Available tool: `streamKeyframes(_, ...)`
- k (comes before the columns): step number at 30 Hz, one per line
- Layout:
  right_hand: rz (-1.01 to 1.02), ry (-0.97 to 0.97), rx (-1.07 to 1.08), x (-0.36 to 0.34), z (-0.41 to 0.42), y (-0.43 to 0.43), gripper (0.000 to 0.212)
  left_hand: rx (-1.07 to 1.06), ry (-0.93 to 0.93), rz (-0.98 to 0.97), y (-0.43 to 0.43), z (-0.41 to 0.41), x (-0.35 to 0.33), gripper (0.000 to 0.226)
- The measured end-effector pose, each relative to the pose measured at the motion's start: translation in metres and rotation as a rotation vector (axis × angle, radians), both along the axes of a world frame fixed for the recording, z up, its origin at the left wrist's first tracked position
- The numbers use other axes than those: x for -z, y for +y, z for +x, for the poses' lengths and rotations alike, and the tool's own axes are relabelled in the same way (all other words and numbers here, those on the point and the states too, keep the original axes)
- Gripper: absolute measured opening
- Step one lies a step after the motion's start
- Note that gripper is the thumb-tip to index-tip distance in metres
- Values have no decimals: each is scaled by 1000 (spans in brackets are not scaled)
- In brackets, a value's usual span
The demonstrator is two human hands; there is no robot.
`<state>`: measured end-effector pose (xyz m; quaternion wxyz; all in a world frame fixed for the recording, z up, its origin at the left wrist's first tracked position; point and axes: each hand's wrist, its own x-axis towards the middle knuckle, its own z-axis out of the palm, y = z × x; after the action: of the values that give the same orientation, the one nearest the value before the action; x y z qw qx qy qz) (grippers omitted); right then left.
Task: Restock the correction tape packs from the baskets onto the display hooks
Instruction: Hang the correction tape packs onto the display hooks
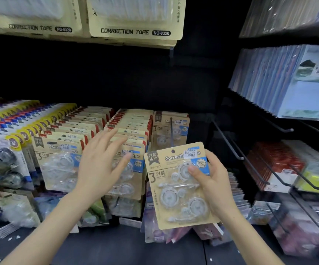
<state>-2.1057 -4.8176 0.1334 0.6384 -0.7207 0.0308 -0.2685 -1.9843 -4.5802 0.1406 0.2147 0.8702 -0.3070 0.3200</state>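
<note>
My right hand grips a kraft-card correction tape pack with three clear tape dispensers, held upright in front of the display. My left hand hovers with fingers spread and straight in front of the middle row of hanging packs, holding nothing. Just behind the held pack, a hook carries a short row of the same packs, with its dark rod sticking out in front. More rows of identical packs hang to the left.
Larger correction tape cards hang overhead. Blue and yellow packs fill the far left. Long bare black hooks jut out to the right, beside racks of notebooks and red packs. Purple packets lie below.
</note>
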Motion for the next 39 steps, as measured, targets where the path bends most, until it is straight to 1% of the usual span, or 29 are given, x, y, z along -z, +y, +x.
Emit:
streamKeyframes(3,-68,-9,21,0,1,-1,31,-17,-18,99,-6,12,11,56)
streamKeyframes(6,-152,2,76,1,-2,-2,35,-18,-16,143,-9,17,19,63)
streamKeyframes(9,-212,6,106,2,-3,-3,34,-24,-38,141,-9,19,21,57)
streamKeyframes(13,-218,15,118,2,-5,-2,34,-18,-77,140,-9,22,21,51)
streamKeyframes(20,-216,46,144,1,2,4,35,-7,-132,114,-8,28,28,48)
streamKeyframes(23,-143,54,122,5,11,0,29,1,-148,95,-8,28,29,48)
streamKeyframes(27,128,102,68,20,42,-13,15,2,-187,92,-8,31,32,48)
streamKeyframes(30,248,126,61,27,75,-23,15,-7,-212,91,-9,32,34,48)
streamKeyframes(34,279,120,103,27,122,-33,4,7,-231,86,-8,32,34,45)
streamKeyframes(39,286,142,173,29,171,-44,5,10,-247,73,-9,33,36,44)
